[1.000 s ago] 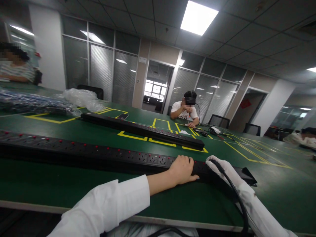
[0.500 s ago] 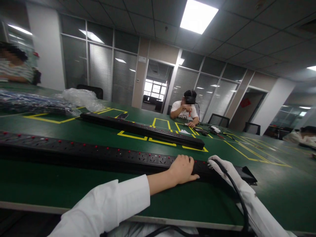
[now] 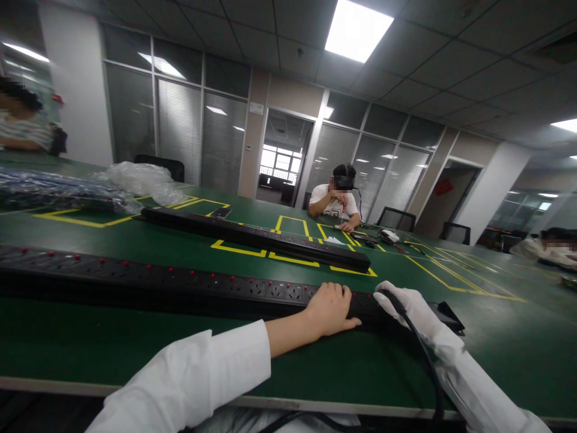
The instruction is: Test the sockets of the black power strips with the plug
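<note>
No wording, brand or number is showing legibly. Dark lettering is running across the chest of the white shirt on the person across the table, but it is blurring beyond reading. A small pale sign is hanging on the wall panel beside the open doorway (its print is coming out too faint to read). Tiny pale marks are sitting among the sockets of the near power strip, also unreadable.
</note>
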Demonstrator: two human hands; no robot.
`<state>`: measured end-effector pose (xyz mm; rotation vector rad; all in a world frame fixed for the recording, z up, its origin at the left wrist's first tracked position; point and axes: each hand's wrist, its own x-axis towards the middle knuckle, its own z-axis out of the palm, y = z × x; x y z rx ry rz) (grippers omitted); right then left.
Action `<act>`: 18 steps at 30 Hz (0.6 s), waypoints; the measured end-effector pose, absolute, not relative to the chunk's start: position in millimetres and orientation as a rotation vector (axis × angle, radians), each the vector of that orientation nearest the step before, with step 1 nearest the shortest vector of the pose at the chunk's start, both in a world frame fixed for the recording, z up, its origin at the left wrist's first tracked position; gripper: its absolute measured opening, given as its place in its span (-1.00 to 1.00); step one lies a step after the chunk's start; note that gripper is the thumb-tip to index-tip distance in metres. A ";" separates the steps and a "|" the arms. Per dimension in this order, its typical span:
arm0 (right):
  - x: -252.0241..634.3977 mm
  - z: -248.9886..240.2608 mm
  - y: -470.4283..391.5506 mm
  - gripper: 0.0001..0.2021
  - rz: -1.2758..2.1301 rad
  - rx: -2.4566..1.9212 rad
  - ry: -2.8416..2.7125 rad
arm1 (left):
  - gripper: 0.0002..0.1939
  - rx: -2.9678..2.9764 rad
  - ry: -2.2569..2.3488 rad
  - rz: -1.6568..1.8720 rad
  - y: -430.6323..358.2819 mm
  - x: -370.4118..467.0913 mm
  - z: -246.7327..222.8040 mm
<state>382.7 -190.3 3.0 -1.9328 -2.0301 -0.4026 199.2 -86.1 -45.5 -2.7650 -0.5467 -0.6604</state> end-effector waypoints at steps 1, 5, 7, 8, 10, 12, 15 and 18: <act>382.1 2.6 -190.3 -0.73 -0.430 -1.929 -2.032 | -0.32 -2.762 -0.543 -0.672 -85.9 199.1 -46.0; 382.5 -1.2 -189.2 -0.74 -0.501 -1.922 -2.034 | -0.35 -2.747 -0.534 -0.721 -86.0 198.0 -47.0; 383.7 -2.6 -188.4 -0.74 -0.506 -1.938 -2.034 | -0.37 -2.742 -0.540 -0.726 -86.1 197.5 -47.1; 384.4 -2.8 -188.0 -0.74 -0.499 -1.948 -2.034 | -0.37 -2.741 -0.544 -0.723 -86.0 197.3 -47.0; 385.6 -2.3 -187.2 -0.72 -0.472 -1.962 -2.034 | -0.37 -2.745 -0.549 -0.711 -85.9 197.2 -46.8; 386.4 -1.2 -186.3 -0.72 -0.431 -1.967 -2.038 | -0.37 -2.754 -0.548 -0.694 -85.6 197.1 -46.5; 387.1 -0.1 -184.7 -0.72 -0.384 -1.953 -2.050 | -0.36 -2.764 -0.542 -0.674 -85.4 196.8 -45.7; 387.9 -0.6 -183.5 -0.72 -0.376 -1.949 -2.055 | -0.37 -2.764 -0.547 -0.672 -85.6 196.4 -45.3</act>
